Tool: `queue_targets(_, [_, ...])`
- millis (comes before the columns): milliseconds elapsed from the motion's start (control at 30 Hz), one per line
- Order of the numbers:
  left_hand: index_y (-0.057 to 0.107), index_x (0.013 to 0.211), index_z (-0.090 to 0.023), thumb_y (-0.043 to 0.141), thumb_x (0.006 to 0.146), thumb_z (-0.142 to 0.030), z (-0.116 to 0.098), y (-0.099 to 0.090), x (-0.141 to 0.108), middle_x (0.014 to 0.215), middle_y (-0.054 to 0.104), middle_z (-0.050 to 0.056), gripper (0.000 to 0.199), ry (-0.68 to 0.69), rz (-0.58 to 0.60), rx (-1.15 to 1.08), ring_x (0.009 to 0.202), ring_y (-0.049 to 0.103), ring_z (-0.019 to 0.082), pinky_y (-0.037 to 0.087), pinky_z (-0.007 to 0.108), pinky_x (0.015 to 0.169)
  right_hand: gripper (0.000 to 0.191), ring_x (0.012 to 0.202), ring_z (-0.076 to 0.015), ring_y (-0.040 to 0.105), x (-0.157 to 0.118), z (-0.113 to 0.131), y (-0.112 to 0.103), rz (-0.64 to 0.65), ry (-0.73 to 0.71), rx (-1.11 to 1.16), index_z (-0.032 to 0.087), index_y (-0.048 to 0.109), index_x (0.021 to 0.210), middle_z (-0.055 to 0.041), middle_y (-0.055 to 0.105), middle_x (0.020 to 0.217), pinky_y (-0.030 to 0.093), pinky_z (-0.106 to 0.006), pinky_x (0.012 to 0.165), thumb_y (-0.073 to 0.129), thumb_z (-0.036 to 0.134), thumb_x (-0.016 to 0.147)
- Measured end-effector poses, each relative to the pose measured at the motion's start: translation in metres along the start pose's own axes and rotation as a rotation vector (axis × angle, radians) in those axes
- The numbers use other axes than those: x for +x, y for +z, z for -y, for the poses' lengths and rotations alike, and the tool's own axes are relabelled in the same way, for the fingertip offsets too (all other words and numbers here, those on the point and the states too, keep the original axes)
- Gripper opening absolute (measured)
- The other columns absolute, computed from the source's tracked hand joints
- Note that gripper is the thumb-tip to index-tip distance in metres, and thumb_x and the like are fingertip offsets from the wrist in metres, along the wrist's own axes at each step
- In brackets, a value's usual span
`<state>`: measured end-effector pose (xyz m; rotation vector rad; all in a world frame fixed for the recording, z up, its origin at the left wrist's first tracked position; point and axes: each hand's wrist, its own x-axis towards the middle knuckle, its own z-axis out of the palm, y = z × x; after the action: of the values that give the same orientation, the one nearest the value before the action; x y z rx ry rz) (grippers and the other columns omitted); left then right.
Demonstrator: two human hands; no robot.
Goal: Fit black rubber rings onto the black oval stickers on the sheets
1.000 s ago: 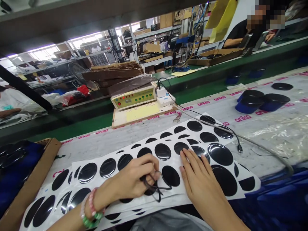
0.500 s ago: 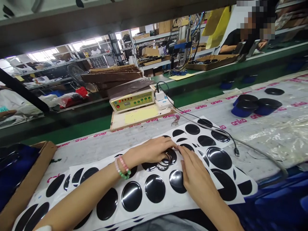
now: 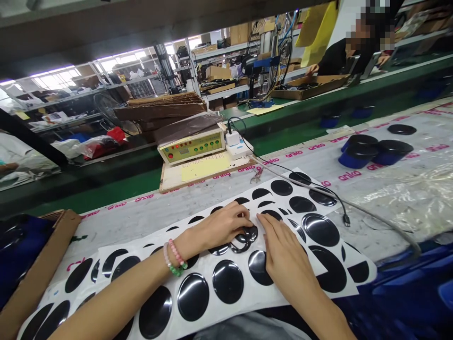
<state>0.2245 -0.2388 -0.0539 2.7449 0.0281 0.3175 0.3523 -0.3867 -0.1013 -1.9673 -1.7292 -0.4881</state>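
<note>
Sheets of white backing paper (image 3: pixel 262 297) covered in glossy black round stickers (image 3: pixel 228 281) lie in front of me. My left hand (image 3: pixel 228 224), with pink and green bead bracelets on its wrist, has its fingers curled at one black round sticker (image 3: pixel 243 240). That sticker looks bent and partly raised from the paper; my fingertips partly hide the grip. My right hand (image 3: pixel 285 250) lies flat on the sheet just to the right, fingers stretched out close together.
A control box (image 3: pixel 193 147) with buttons stands behind the sheets, beside a white plug adapter (image 3: pixel 239 146). A cable (image 3: pixel 314 191) crosses the sheets' far right corner. Blue-black round parts (image 3: pixel 392 152) stand at right. A carton (image 3: pixel 60 245) is at left; a co-worker (image 3: pixel 332 59) sits across.
My left fingertips have drawn back left from my right fingertips, leaving a gap. More of the bent sticker shows. My right hand stays nearly in place. The co-worker's hand now reaches over a box.
</note>
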Motion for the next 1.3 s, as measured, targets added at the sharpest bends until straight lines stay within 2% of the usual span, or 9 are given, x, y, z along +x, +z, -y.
queue_targets(133, [0.057, 0.088, -0.018, 0.062, 0.082, -0.012, -0.006, -0.008, -0.019, 0.105, 0.061, 0.008, 0.01, 0.0, -0.11, -0.074, 0.105, 0.053, 0.021, 0.048, 0.035, 0.09, 0.058, 0.11, -0.0249, 0.057, -0.001, 0.001, 0.0, 0.006, -0.001, -0.012, 0.008, 0.047, 0.127, -0.0134, 0.06, 0.121, 0.049, -0.044, 0.096, 0.035, -0.005, 0.071])
queue_targets(300, [0.038, 0.074, -0.02, 0.049, 0.086, -0.003, -0.026, -0.026, -0.058, 0.091, 0.062, 0.003, 0.024, -0.148, -0.483, -0.265, 0.07, 0.061, 0.009, 0.048, 0.02, 0.06, 0.056, 0.11, -0.0276, 0.056, 0.0, -0.002, 0.0, 0.014, -0.007, -0.027, 0.006, 0.05, 0.125, -0.0158, 0.059, 0.122, 0.048, -0.046, 0.096, 0.036, -0.005, 0.071])
queue_targets(500, [0.037, 0.13, -0.028, 0.044, 0.081, 0.003, -0.064, -0.024, -0.067, 0.112, 0.064, 0.003, 0.058, -0.279, 0.114, -0.157, 0.091, 0.064, 0.017, 0.05, 0.027, 0.077, 0.046, 0.117, -0.0233, 0.052, 0.007, 0.009, -0.003, -0.01, -0.008, 0.213, 0.011, 0.046, 0.128, -0.013, 0.056, 0.125, 0.042, -0.045, 0.104, 0.034, 0.003, 0.084])
queue_targets(567, [0.028, 0.138, -0.026, 0.049, 0.082, 0.0, -0.067, -0.021, -0.06, 0.116, 0.061, 0.006, 0.065, -0.288, 0.193, -0.041, 0.095, 0.061, 0.02, 0.05, 0.03, 0.076, 0.04, 0.117, -0.0232, 0.052, 0.006, 0.016, 0.001, 0.013, -0.022, 0.25, 0.013, 0.048, 0.127, -0.0121, 0.055, 0.126, 0.044, -0.044, 0.101, 0.034, 0.009, 0.089])
queue_targets(733, [0.051, 0.111, -0.018, 0.055, 0.082, -0.006, -0.059, -0.015, -0.053, 0.097, 0.058, 0.007, 0.031, -0.175, 0.211, 0.176, 0.089, 0.052, 0.022, 0.048, 0.031, 0.072, 0.036, 0.114, -0.0257, 0.055, 0.003, 0.022, 0.011, 0.038, -0.034, 0.154, 0.012, 0.053, 0.122, -0.0128, 0.057, 0.126, 0.045, -0.047, 0.098, 0.033, 0.014, 0.092])
queue_targets(900, [0.052, 0.099, -0.018, 0.046, 0.077, 0.004, -0.06, -0.016, -0.092, 0.095, 0.056, 0.007, 0.032, -0.054, -0.042, 0.122, 0.088, 0.05, 0.021, 0.048, 0.034, 0.075, 0.035, 0.112, -0.0262, 0.055, 0.003, 0.018, 0.01, 0.023, -0.062, 0.089, 0.01, 0.054, 0.121, -0.0135, 0.058, 0.124, 0.045, -0.046, 0.097, 0.034, 0.016, 0.093])
queue_targets(1067, [0.035, 0.081, -0.022, 0.052, 0.083, -0.003, -0.061, -0.042, -0.124, 0.106, 0.054, 0.004, 0.025, -0.289, -0.618, -0.382, 0.086, 0.061, 0.015, 0.054, 0.028, 0.071, 0.037, 0.112, -0.0263, 0.054, 0.005, 0.017, 0.009, 0.006, -0.089, 0.081, 0.01, 0.053, 0.121, -0.0134, 0.059, 0.122, 0.044, -0.047, 0.099, 0.034, 0.009, 0.089])
queue_targets(1133, [0.04, 0.089, -0.023, 0.047, 0.085, -0.003, -0.055, -0.049, -0.113, 0.107, 0.058, 0.003, 0.022, -0.367, -0.543, -0.367, 0.081, 0.062, 0.013, 0.052, 0.025, 0.068, 0.041, 0.116, -0.026, 0.052, 0.008, 0.019, 0.009, 0.025, -0.097, 0.131, 0.01, 0.051, 0.123, -0.0134, 0.057, 0.123, 0.04, -0.049, 0.103, 0.034, 0.006, 0.087])
queue_targets(1300, [0.03, 0.136, -0.028, 0.045, 0.082, 0.001, -0.026, -0.04, -0.055, 0.12, 0.059, 0.004, 0.063, -0.327, 0.044, -0.118, 0.102, 0.06, 0.019, 0.047, 0.035, 0.09, 0.038, 0.116, -0.0249, 0.053, 0.013, 0.025, 0.011, 0.035, -0.1, 0.218, 0.013, 0.051, 0.122, -0.0124, 0.057, 0.123, 0.047, -0.045, 0.097, 0.035, 0.009, 0.088])
